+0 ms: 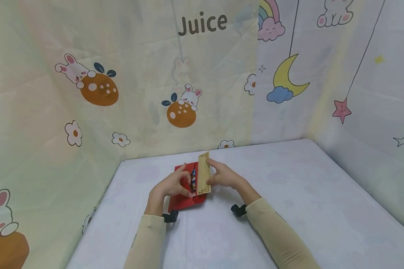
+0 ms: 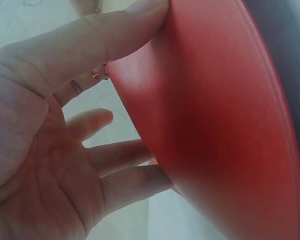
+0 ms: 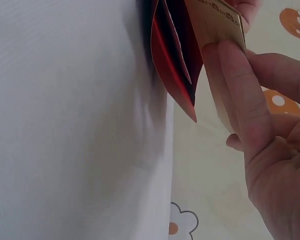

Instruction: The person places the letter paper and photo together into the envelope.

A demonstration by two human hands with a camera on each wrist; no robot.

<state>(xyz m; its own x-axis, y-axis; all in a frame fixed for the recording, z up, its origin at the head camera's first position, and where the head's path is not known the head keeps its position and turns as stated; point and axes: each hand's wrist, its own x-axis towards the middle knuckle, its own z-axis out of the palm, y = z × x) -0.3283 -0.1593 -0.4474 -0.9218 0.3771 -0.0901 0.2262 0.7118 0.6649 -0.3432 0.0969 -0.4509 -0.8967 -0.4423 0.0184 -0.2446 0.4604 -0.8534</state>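
Above the white table stands a red paper envelope [image 1: 181,203], spread apart at its opening. My left hand [image 1: 171,184] grips its left side; in the left wrist view the thumb presses on the bowed red sheet [image 2: 215,110] and fingers reach behind its edge. A cream card [image 1: 203,173] with gold ornate corners stands at the envelope's right side. My right hand [image 1: 225,176] pinches this card by its right edge, thumb and fingers on either face. Between red sheet and card shows a narrow colourful printed piece [image 1: 193,180], partly hidden by the left hand.
A white-covered table [image 1: 282,209] spreads around both hands. Behind it hangs a cloth backdrop [image 1: 141,112] printed with rabbits, flowers and a moon. Dark wrist-worn devices [image 1: 238,210] sit on the inner side of both forearms.
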